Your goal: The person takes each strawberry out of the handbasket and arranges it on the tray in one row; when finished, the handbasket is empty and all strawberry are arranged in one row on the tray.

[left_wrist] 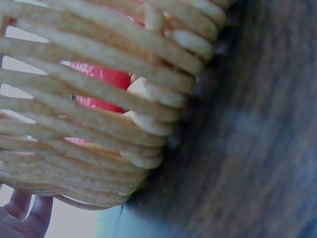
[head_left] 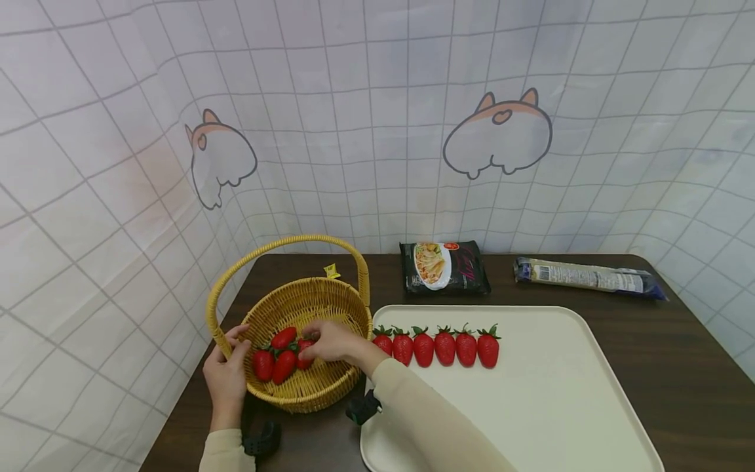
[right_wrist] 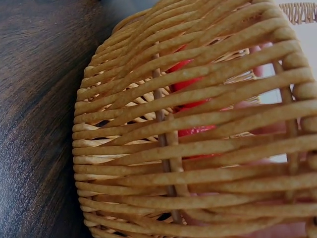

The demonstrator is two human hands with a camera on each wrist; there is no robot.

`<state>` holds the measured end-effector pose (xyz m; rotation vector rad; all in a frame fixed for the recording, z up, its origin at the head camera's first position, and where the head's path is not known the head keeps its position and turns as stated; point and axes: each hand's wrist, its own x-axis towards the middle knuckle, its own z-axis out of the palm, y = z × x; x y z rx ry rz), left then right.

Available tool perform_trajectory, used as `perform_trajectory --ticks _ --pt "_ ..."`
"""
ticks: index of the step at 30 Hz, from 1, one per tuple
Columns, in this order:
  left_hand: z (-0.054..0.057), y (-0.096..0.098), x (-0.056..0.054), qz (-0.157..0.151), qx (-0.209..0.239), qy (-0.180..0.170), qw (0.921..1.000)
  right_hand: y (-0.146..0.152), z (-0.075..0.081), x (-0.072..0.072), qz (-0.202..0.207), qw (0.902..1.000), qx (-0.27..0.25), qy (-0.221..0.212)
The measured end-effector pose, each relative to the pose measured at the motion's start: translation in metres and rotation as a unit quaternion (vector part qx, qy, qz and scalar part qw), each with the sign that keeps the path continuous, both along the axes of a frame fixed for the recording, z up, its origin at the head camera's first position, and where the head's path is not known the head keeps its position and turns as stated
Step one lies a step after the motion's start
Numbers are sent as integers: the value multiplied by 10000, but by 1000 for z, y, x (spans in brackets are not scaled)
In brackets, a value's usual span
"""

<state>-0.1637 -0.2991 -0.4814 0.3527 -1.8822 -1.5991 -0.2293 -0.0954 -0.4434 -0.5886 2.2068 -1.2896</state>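
Note:
A yellow wicker basket (head_left: 295,401) with a tall arched handle stands at the left of the table. My left hand (head_left: 226,379) grips its left rim beside the handle's foot; some fingers (left_wrist: 37,215) show at the bottom of the left wrist view. Reaching in over the right rim, my right hand (head_left: 335,342) pinches a red strawberry (head_left: 305,353), partly hidden by the fingers. Other strawberries (head_left: 284,367) lie together on the basket's bottom. In the right wrist view, woven strands (right_wrist: 148,168) cover most of that hand.
A cream tray (head_left: 542,406) sits right of the basket, with a row of strawberries (head_left: 445,346) along its upper left, leaves pointing away. Behind it lie a black food packet (head_left: 466,269) and a long wrapped package (head_left: 590,275). A small yellow tag (head_left: 332,271) shows behind the basket rim.

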Motion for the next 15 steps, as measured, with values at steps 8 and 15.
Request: perform_trajectory --ticks 8,15 --pt "-1 0 0 15 -3 69 10000 0 -2 -1 558 9983 163 61" --pt "0 1 0 57 15 87 9999 1 1 1 608 9980 67 -125"
